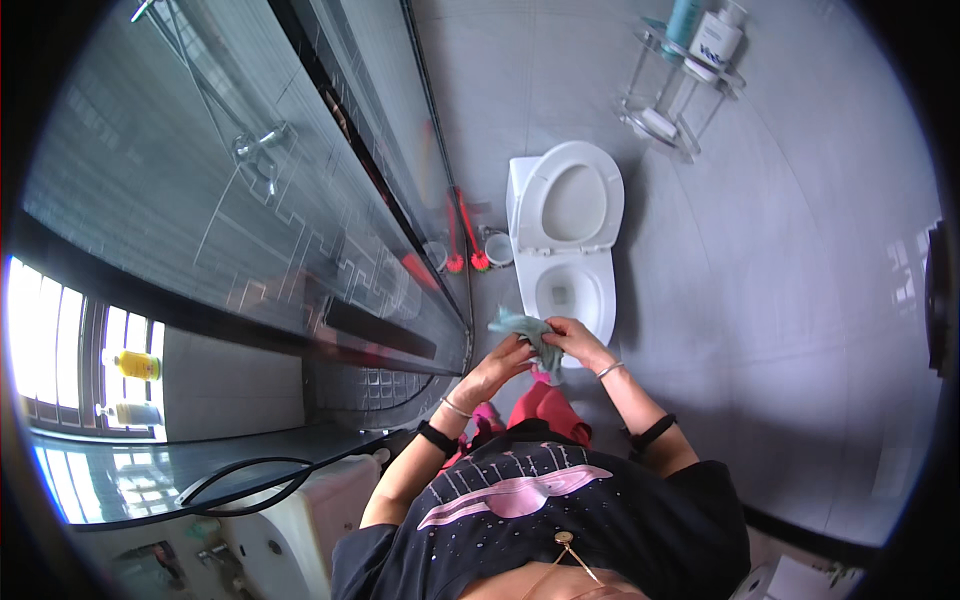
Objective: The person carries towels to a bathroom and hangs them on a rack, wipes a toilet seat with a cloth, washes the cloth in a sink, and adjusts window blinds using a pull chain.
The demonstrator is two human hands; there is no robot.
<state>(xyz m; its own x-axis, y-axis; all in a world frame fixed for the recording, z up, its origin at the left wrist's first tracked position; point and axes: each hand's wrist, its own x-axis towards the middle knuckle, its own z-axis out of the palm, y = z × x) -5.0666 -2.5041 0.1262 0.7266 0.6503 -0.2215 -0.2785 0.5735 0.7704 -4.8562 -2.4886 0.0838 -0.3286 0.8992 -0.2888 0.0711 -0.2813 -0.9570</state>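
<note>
A crumpled pale green cloth (522, 325) is held between my two hands, in front of my body and over the near end of the toilet (604, 318). On its left side my left hand (502, 365) grips it with bent fingers. My right hand (578, 343) pinches its right part between thumb and fingers. One end of the cloth sticks out to the upper left and looks slightly blurred. Beyond my hands the toilet's lid and seat (536, 193) stand raised, and the bowl is open below them.
Left of the toilet, a red toilet brush (474, 245) leans by a small white container (498, 249). A glass shower screen (400, 190) runs along the left. A wall rack (690, 70) with bottles is at upper right. A white washbasin (280, 535) is at lower left, with a black hose (300, 462) nearby.
</note>
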